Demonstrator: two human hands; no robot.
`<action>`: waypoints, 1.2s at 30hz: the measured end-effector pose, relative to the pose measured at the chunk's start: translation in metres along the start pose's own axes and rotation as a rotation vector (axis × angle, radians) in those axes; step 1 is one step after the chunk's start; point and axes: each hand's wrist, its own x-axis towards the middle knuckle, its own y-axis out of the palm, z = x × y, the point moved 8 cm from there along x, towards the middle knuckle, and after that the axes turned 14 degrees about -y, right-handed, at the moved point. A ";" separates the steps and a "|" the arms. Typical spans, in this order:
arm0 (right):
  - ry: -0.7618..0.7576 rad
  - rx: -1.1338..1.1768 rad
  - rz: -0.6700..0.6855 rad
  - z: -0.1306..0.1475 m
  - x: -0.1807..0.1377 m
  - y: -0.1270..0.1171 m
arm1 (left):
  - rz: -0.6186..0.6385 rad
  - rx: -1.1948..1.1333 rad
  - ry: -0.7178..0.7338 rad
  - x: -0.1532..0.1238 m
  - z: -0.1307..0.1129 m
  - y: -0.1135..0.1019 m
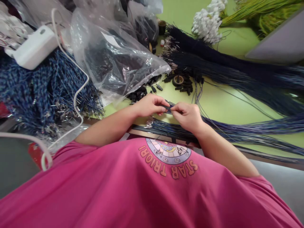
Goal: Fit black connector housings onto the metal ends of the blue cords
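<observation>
My left hand is closed, with thumb and forefinger on a small black connector housing. Close against it, my right hand pinches a thin wire, most of which its fingers hide. Both hands meet over the green tabletop near its front edge. Beneath and beside them run dark blue wires that stretch off to the right. Nearer my body lies another wire bundle with bare metal terminals at its left end. Loose black connectors lie scattered just beyond my left hand.
A clear plastic bag of dark parts bulges at the back left. A tape roll sits among black connectors. Twisted blue wires pile at left under a white adapter with its cable. A thick dark wire bundle crosses the back right.
</observation>
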 end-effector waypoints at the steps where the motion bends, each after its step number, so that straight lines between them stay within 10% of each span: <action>1: 0.018 0.015 0.022 -0.002 0.000 0.003 | -0.007 0.033 0.001 0.000 0.001 -0.001; 12: 0.171 -0.323 0.375 -0.049 0.005 0.010 | -0.183 0.525 0.007 -0.006 -0.007 -0.032; 21: 0.103 -0.305 0.406 -0.037 0.003 0.018 | -0.037 0.458 -0.040 -0.009 -0.002 -0.022; 28: 0.194 -0.155 0.082 -0.044 0.005 -0.008 | -0.043 0.372 -0.033 -0.014 -0.008 -0.022; 36: 0.192 -0.024 0.036 -0.040 0.005 -0.018 | 0.021 0.203 0.017 -0.015 -0.011 -0.023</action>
